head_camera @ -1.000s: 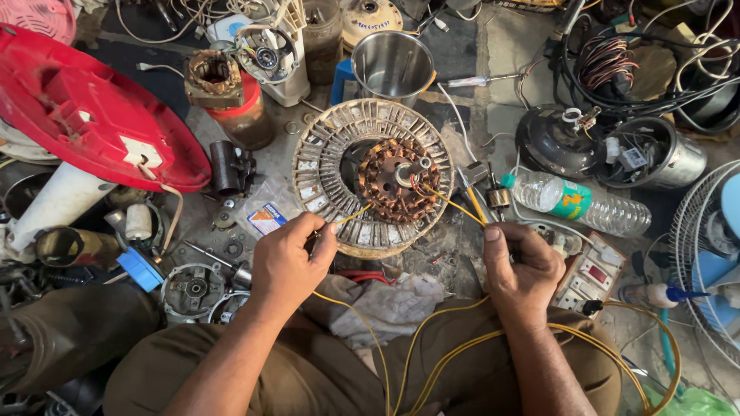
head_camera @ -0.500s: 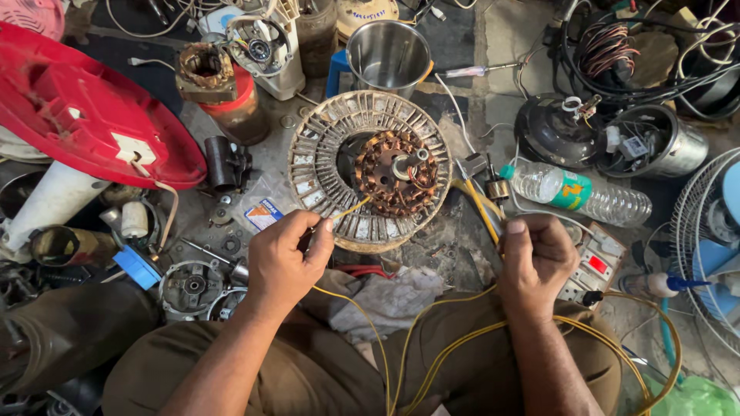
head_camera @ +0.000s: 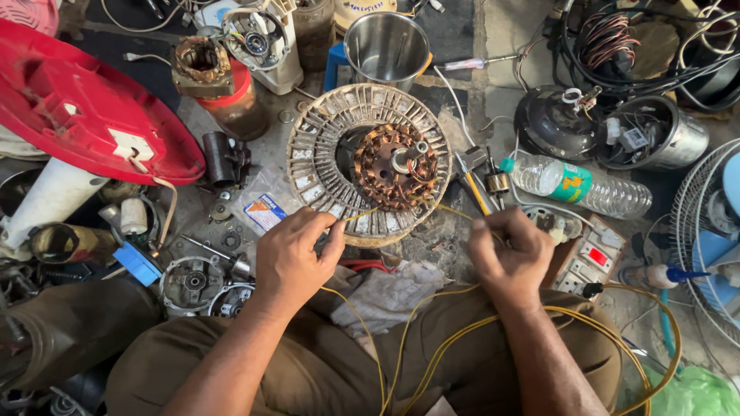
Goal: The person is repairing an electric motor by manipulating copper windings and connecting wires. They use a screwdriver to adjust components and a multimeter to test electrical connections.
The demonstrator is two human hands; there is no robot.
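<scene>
Near the floor's middle, the round grey slotted fan motor with copper windings [head_camera: 370, 166] lies; left hand [head_camera: 297, 254] and right hand [head_camera: 509, 258] each pinch thin yellow wire [head_camera: 362, 217]. Tugging hard could snap the lead.

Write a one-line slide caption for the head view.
Left hand and right hand pinch thin yellow wires leading to a round copper-wound fan motor stator on a cluttered floor.
</scene>
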